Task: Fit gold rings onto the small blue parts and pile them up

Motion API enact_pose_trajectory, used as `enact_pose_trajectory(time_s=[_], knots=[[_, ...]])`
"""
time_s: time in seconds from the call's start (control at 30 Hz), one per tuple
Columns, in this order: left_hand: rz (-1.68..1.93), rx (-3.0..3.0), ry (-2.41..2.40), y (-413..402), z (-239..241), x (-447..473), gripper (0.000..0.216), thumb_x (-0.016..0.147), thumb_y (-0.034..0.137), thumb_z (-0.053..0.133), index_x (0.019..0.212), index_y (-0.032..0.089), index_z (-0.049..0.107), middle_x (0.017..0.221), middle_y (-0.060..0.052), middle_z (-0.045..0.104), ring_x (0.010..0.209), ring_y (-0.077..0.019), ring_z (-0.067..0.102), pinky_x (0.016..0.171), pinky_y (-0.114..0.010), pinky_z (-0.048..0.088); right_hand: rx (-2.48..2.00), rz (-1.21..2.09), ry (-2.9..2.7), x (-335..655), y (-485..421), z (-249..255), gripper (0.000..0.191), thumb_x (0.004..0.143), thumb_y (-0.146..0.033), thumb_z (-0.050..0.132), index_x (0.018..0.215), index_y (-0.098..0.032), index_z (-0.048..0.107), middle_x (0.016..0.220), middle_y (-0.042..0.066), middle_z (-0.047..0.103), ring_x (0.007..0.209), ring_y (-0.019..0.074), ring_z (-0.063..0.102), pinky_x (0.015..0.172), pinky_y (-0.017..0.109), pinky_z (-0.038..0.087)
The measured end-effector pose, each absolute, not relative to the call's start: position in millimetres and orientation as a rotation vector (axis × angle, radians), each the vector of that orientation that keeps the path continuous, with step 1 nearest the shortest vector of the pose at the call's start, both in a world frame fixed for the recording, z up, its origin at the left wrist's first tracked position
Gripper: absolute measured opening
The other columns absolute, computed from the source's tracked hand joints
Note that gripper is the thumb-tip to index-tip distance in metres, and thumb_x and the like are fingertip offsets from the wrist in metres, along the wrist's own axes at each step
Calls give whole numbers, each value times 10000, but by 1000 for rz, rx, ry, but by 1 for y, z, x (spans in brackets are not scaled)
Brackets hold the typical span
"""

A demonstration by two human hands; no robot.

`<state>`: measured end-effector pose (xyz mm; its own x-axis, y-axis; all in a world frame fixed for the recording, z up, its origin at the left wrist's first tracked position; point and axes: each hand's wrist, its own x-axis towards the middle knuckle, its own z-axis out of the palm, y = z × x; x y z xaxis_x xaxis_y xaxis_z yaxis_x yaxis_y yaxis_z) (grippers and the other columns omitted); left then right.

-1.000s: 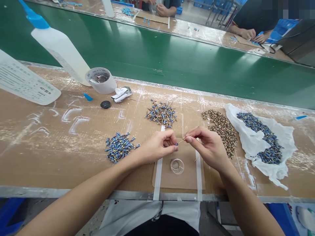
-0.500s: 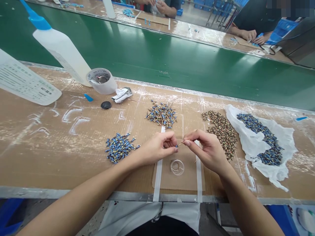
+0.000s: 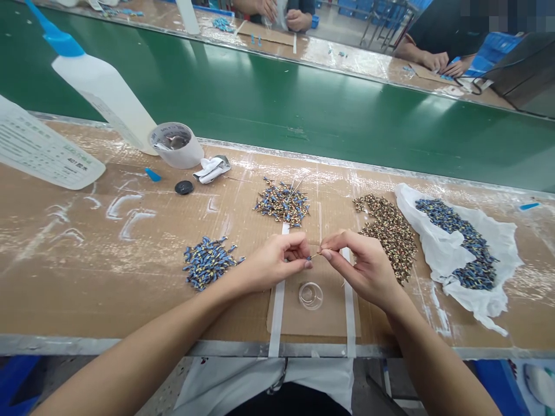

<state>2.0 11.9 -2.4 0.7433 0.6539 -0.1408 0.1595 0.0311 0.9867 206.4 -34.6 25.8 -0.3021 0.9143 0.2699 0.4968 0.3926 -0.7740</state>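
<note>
Two bare hands meet over the middle of the bench, the left hand [image 3: 275, 263] reaching in from 8 o'clock and the right hand [image 3: 368, 268] from about 5 o'clock, with 12 o'clock straight ahead of the wearer. Between their fingertips is a thin wire [image 3: 321, 252] with a small blue piece [image 3: 309, 257] at its left end. The wire's long axis lies almost level, pointing just above 3 o'clock as it runs to the right. This puts the blue piece nearer the left hand and the far end of the wire nearer the right. The left thumb and fingers are closed on the blue piece, partly hiding it, while the right thumb and forefinger pinch the wire. The two hands stand just apart, bridged only by that short length of wire.

A clear round dish [image 3: 311, 296] sits just below the grip at 6 o'clock on a cardboard pad [image 3: 303, 326], between strips of white tape [image 3: 277, 309]. A heap of blue pieces [image 3: 208, 263] lies at 9 o'clock and a mixed heap of blue pieces and brass rings [image 3: 281, 203] at 11 o'clock. A heap of brass rings [image 3: 388, 237] lies at 3 o'clock, and more blue pieces [image 3: 459, 242] rest beyond it on a white plastic bag [image 3: 492, 242].
</note>
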Motion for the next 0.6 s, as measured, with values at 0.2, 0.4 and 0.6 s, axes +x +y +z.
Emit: enact_pose_trajectory(time_s=[0.2, 0.4, 0.6], knots=[[429, 1506, 677, 13, -2, 2, 134, 849, 258, 616, 809, 151, 545, 787, -3, 577, 771, -142, 577, 732, -283, 471, -1210, 732, -1935, 205, -35, 26, 69, 905, -204, 597, 837, -211, 596, 834, 36, 702, 750, 164, 643, 691, 304, 484], [430, 1493, 697, 13, -2, 2, 157, 844, 278, 633, 802, 153, 547, 778, -5, 594, 763, -141, 593, 726, -279, 477, -1258, 843, -1808, 211, -34, 29, 65, 899, -241, 618, 844, -210, 633, 845, 45, 707, 770, 175, 650, 710, 319, 497], [434, 1443, 669, 12, 1, 2, 81, 864, 220, 592, 859, 148, 555, 892, -57, 671, 856, -161, 636, 801, -308, 485, -1105, 1064, -1618, 225, -36, 39, 48, 896, -231, 628, 851, -225, 644, 849, 39, 669, 797, 176, 631, 700, 315, 494]])
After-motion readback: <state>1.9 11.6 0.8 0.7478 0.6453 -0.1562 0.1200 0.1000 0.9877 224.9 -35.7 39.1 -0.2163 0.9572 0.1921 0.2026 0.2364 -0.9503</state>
